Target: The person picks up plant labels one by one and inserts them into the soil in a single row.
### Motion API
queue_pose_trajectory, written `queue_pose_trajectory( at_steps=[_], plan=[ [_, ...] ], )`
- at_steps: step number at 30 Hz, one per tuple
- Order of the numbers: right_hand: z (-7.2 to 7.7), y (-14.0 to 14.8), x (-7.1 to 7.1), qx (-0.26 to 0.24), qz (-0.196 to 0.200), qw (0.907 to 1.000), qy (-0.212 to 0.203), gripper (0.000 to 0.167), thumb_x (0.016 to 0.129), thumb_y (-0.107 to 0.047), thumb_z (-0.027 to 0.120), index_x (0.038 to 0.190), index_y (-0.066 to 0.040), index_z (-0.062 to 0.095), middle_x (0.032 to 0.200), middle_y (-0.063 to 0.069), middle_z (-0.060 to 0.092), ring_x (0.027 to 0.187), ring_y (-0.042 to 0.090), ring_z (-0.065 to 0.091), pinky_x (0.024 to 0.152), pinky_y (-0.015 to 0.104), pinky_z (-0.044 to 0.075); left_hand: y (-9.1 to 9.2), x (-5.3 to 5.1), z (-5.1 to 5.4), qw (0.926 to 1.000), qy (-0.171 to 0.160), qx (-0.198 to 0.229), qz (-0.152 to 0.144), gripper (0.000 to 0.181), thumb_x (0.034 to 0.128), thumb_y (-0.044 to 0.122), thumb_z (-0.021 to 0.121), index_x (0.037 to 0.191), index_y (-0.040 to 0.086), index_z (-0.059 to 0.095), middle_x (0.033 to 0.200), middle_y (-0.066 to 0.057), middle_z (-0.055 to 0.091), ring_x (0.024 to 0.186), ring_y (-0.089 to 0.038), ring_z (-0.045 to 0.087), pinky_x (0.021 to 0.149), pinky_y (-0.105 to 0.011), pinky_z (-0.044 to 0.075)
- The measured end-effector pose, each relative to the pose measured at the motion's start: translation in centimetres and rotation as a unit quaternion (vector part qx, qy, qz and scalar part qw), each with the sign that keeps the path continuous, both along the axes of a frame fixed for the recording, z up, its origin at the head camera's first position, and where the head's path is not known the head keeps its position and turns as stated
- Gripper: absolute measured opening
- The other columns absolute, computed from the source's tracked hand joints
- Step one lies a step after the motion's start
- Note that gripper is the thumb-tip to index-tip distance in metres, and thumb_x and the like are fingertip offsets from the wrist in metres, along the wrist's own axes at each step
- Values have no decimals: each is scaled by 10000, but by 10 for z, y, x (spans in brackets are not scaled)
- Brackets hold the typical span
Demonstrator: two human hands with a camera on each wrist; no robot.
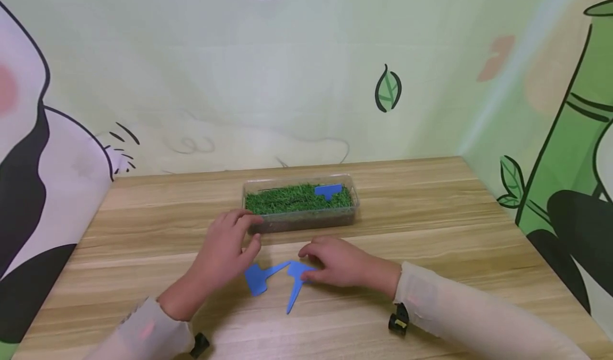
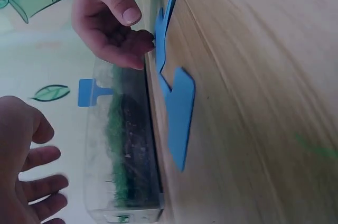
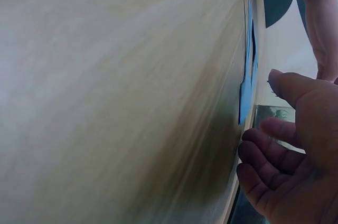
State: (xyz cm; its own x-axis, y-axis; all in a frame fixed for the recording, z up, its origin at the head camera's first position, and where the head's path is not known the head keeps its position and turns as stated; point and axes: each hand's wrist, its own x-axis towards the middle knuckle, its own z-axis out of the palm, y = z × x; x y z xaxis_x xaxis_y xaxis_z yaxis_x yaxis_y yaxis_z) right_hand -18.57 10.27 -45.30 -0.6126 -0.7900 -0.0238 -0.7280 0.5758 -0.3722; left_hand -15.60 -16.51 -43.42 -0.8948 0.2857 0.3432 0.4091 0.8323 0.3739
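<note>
Two blue T-shaped plant labels lie on the wooden table. The left label [image 1: 257,280] points its stem to the right, and its tip meets the head of the right label [image 1: 298,273], whose stem points toward the person. My right hand [image 1: 337,262] is over the right label's edge with loosely bent fingers; the right wrist view shows a gap between thumb and fingers with nothing held. My left hand [image 1: 225,251] hovers by the front left corner of a clear plastic box [image 1: 306,220], fingers relaxed. Artificial-looking grass [image 1: 287,199] fills the box, and another blue label [image 1: 328,191] stands upright in it.
The wooden table [image 1: 412,211] extends around the box on both sides. Behind it hangs a pale green backdrop [image 1: 297,83] printed with leaves and bamboo. Small black devices [image 1: 398,320] are strapped at the wrists under the sleeves.
</note>
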Motion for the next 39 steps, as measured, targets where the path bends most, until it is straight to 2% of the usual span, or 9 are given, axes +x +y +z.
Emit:
queue_pose_trajectory(
  at_steps=[3, 8, 11, 18, 22, 26, 29, 33, 39],
  plan=[
    [-1, -2, 0, 15, -34, 10000, 79, 472, 923, -449, 692, 1245, -104, 672, 927, -54, 581, 820, 72, 506, 783, 260, 480, 1, 5, 1, 9999, 66, 20, -132, 298, 941, 211, 599, 1202, 90, 678, 1248, -84, 637, 1205, -340, 547, 1037, -559, 408],
    [-4, -5, 1, 7, -52, 9999, 107, 492, 905, -473, 709, 1224, -99, 684, 916, -56, 578, 788, 68, 500, 741, 240, 465, 5, 13, -5, 9959, -19, -97, -896, 302, 943, 229, 640, 1221, 114, 673, 1184, -11, 681, 1145, -249, 609, 980, -475, 479],
    [-5, -7, 2, 27, -68, 9999, 146, 517, 894, -506, 710, 1214, -100, 687, 928, -53, 586, 773, 63, 497, 709, 219, 445, 7, 18, -7, 9923, -87, -205, -1215, 305, 943, 250, 656, 1222, 128, 675, 1177, 12, 691, 1125, -218, 628, 949, -447, 504],
    [-7, -11, 7, 166, -233, 9992, 284, 593, 842, -591, 724, 1197, -116, 695, 975, -29, 602, 782, 65, 492, 689, 209, 424, 12, 24, -1, 9912, -91, -217, -1300, 250, 941, 232, 655, 1174, 146, 690, 1151, 30, 698, 1102, -201, 638, 933, -424, 519],
    [-10, -13, 8, 314, -273, 9982, 428, 622, 801, -642, 734, 1179, -148, 708, 972, -47, 600, 780, 58, 493, 685, 208, 421, 11, 24, -2, 9898, 274, -111, -1395, 154, 933, 172, 644, 1060, 164, 730, 1035, 67, 720, 995, -144, 659, 867, -373, 536],
    [-10, -13, 8, 366, -275, 9975, 548, 624, 783, -652, 745, 1170, -163, 713, 978, -54, 614, 787, 54, 510, 702, 223, 436, 10, 23, -4, 9863, 691, 27, -1496, 138, 916, 132, 638, 987, 162, 753, 939, 84, 730, 896, -110, 663, 805, -349, 541],
    [-8, -14, 9, 304, -322, 9980, 449, 591, 772, -615, 777, 1143, -159, 710, 971, -55, 618, 786, 56, 521, 698, 231, 444, 11, 23, -4, 9850, 786, 53, -1535, 136, 913, 132, 640, 976, 164, 756, 929, 85, 734, 880, -106, 665, 794, -349, 541],
    [-5, -15, 8, 204, -473, 9986, 144, 536, 739, -565, 830, 1054, -169, 655, 882, -84, 567, 736, 59, 497, 643, 222, 420, 10, 23, -6, 9849, 692, -44, -1585, 136, 904, 128, 646, 968, 171, 758, 903, 93, 724, 853, -95, 651, 788, -338, 537],
    [-4, -15, 4, -69, -609, 9973, -393, 495, 739, -500, 859, 936, -216, 505, 737, -94, 473, 641, 53, 428, 573, 206, 339, 9, 24, -13, 9826, 88, -429, -1805, 161, 911, 120, 627, 994, 153, 761, 858, 102, 678, 783, -68, 616, 769, -307, 541]
  ],
)
